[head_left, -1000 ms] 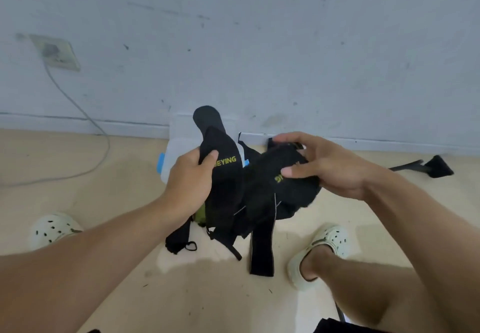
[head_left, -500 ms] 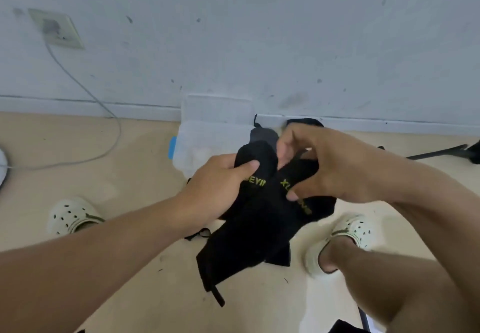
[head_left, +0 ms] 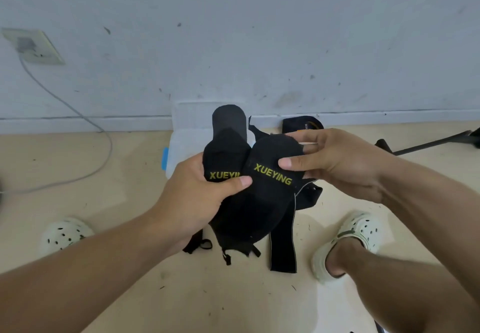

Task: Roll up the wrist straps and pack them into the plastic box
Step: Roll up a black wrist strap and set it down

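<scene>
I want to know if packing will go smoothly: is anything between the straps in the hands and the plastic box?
Nothing visible blocks the way. The left hand and right hand hold the wrist straps just in front of the plastic box, whose inside is mostly hidden behind them.

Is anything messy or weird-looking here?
Yes. The wrist straps in both hands aren't rolled; their tails dangle loose toward the floor. Another black strap lies by the wall, outside the plastic box. Nothing looks broken.

wall (head_left: 259,34): pale grey, scuffed | socket (head_left: 33,47) with grey cable (head_left: 78,114) | floor (head_left: 78,176): beige | skirting (head_left: 78,125): grey
</scene>
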`<action>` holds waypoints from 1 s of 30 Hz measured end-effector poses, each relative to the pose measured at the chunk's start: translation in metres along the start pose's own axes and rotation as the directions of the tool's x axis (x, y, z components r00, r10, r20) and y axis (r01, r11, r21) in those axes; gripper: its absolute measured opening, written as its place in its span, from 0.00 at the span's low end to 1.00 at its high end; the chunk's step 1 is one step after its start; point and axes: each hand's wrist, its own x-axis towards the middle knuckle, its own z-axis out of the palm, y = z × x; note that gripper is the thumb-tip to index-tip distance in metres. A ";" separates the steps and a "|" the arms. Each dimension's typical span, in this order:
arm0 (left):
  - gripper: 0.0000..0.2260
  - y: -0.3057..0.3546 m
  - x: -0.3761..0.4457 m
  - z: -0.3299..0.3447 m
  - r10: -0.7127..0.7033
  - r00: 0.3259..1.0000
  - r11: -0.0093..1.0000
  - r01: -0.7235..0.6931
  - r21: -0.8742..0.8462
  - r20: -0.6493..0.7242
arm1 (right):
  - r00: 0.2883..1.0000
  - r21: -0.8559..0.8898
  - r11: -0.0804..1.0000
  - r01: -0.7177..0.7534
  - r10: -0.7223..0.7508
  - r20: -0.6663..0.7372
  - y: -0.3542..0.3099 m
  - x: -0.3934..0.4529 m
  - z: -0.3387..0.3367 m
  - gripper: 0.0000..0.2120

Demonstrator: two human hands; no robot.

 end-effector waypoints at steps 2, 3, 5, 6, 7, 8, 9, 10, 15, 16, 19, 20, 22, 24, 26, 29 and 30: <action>0.12 0.001 0.003 -0.001 -0.008 1.000 1.000 0.008 -0.005 -0.013 | 1.000 0.056 0.998 0.031 -0.031 -0.002 0.001 0.001 0.002 0.19; 0.12 0.002 0.005 -0.002 -0.010 1.000 1.000 0.010 -0.005 -0.016 | 0.999 0.077 0.996 0.045 -0.044 -0.014 0.001 0.001 0.004 0.16; 0.12 0.003 0.007 -0.003 -0.012 1.000 1.000 0.012 0.018 -0.011 | 0.996 0.121 0.990 0.070 -0.063 -0.060 0.002 0.002 0.008 0.13; 0.12 0.003 0.007 -0.003 -0.016 1.000 0.999 0.016 0.028 -0.004 | 0.994 0.138 0.987 0.082 -0.071 -0.082 0.003 0.002 0.010 0.13; 0.12 0.003 0.007 -0.004 -0.022 1.000 0.999 0.022 0.032 0.004 | 0.992 0.150 0.984 0.092 -0.078 -0.098 0.003 0.002 0.012 0.12; 0.12 0.003 0.007 -0.004 -0.028 1.000 0.999 0.028 0.037 0.010 | 0.990 0.158 0.982 0.104 -0.086 -0.115 0.003 0.002 0.015 0.10; 0.12 0.002 0.007 -0.005 -0.033 0.999 0.998 0.032 0.044 0.015 | 0.987 0.164 0.980 0.111 -0.089 -0.135 0.002 0.002 0.018 0.08; 0.12 0.003 0.007 -0.005 -0.037 0.999 0.998 0.035 0.052 0.020 | 0.984 0.166 0.979 0.120 -0.095 -0.154 0.002 0.002 0.020 0.06; 0.10 0.005 0.001 -0.002 -0.046 0.994 0.999 0.048 -0.011 0.100 | 0.985 0.135 0.984 0.114 -0.094 -0.147 0.004 0.001 0.032 0.05; 0.10 0.005 0.000 -0.001 -0.045 0.993 0.998 0.048 -0.026 0.106 | 0.986 0.120 0.986 0.115 -0.098 -0.135 0.006 0.001 0.034 0.08; 0.09 0.003 0.001 0.000 -0.063 0.996 0.996 0.068 -0.063 0.068 | 0.987 0.050 0.990 0.134 -0.128 -0.095 0.007 -0.003 0.039 0.12; 0.09 0.002 0.001 0.000 -0.065 0.997 0.995 0.068 -0.066 0.047 | 0.987 0.004 0.990 0.143 -0.142 -0.072 0.006 -0.005 0.039 0.11; 0.08 0.000 0.002 0.001 -0.049 0.999 0.997 0.049 -0.054 0.000 | 0.988 -0.110 0.983 0.148 -0.152 -0.029 0.005 -0.010 0.040 0.13; 0.07 -0.001 0.003 0.001 -0.020 0.999 0.999 0.019 -0.038 -0.043 | 0.991 -0.151 0.980 0.132 -0.133 0.006 0.002 -0.013 0.039 0.16; 0.08 -0.001 0.003 0.000 0.018 0.996 1.000 -0.019 -0.021 -0.082 | 0.992 -0.112 0.986 0.123 -0.120 0.034 -0.002 -0.015 0.041 0.13; 0.09 0.003 0.002 -0.001 0.094 0.988 0.994 -0.087 0.065 -0.121 | 0.987 -0.098 0.985 0.145 -0.151 -0.057 -0.001 -0.016 0.044 0.06; 0.08 0.004 0.002 -0.001 0.121 0.984 0.989 -0.109 0.099 -0.127 | 0.980 -0.119 0.981 0.154 -0.167 -0.107 0.001 -0.015 0.045 0.04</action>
